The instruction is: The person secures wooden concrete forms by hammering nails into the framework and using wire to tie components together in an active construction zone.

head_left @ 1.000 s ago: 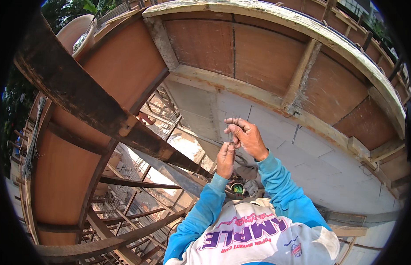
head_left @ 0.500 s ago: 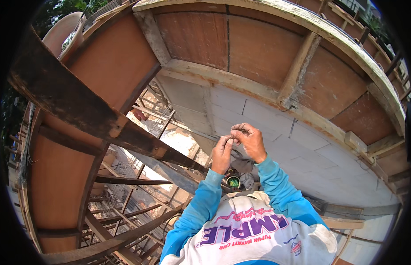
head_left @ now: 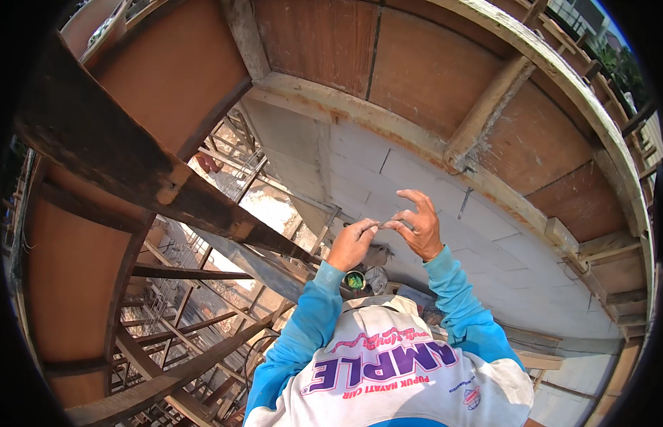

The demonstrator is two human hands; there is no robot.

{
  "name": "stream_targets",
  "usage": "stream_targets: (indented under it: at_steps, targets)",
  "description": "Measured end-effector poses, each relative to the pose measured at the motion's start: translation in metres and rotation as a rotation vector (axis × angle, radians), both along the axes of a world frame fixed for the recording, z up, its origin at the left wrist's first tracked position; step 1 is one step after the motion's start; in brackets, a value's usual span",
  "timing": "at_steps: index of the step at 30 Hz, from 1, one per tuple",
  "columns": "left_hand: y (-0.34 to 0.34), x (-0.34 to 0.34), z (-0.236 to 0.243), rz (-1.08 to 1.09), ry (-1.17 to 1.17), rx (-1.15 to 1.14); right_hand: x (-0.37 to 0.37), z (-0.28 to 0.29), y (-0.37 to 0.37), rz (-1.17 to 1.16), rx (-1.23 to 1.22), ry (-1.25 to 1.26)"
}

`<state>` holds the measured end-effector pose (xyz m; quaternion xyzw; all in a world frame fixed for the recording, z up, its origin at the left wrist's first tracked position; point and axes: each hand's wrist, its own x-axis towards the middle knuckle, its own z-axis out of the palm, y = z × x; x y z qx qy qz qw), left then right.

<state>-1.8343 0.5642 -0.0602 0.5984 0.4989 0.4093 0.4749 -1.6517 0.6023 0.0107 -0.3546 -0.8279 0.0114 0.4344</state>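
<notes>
In front of my chest, above the gap beside the block wall, my two hands nearly meet at their fingertips. My left hand (head_left: 351, 245) is closed, its thumb and fingers pressed together in a pinch. Opposite it, my right hand (head_left: 420, 226) pinches with thumb and forefinger while its other fingers stand raised and apart. Something tiny may be between the fingertips, too small to name. Both forearms wear blue sleeves (head_left: 314, 299). The nearest large thing beyond the hands is the pale block wall (head_left: 481, 231).
A dark timber beam (head_left: 118, 149) slants across the left. Brown plywood panels with wooden battens (head_left: 481, 107) curve along the top and right. Below are wooden scaffold poles (head_left: 182, 370) and a small bucket with green contents (head_left: 355, 280). Part of another person (head_left: 207, 162) shows far down left.
The fingers of my right hand have opened and lifted, apart from its pinching thumb and forefinger. My left hand is slightly lower and further left. The whole view has shifted a little.
</notes>
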Motion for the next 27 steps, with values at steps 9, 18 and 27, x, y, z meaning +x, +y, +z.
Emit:
stream_targets:
  at_steps: [9,18,27]
  targets:
    - [-0.002,-0.001,0.016,-0.213,0.215,0.198,0.038,0.001,0.018,0.311,-1.621,0.237]
    - [0.001,-0.006,0.014,-0.140,-0.209,0.076,0.037,-0.009,0.011,0.424,-0.988,0.218]
    - [-0.004,-0.006,0.025,-0.188,0.242,0.352,0.054,-0.011,0.011,0.416,-1.814,0.346]
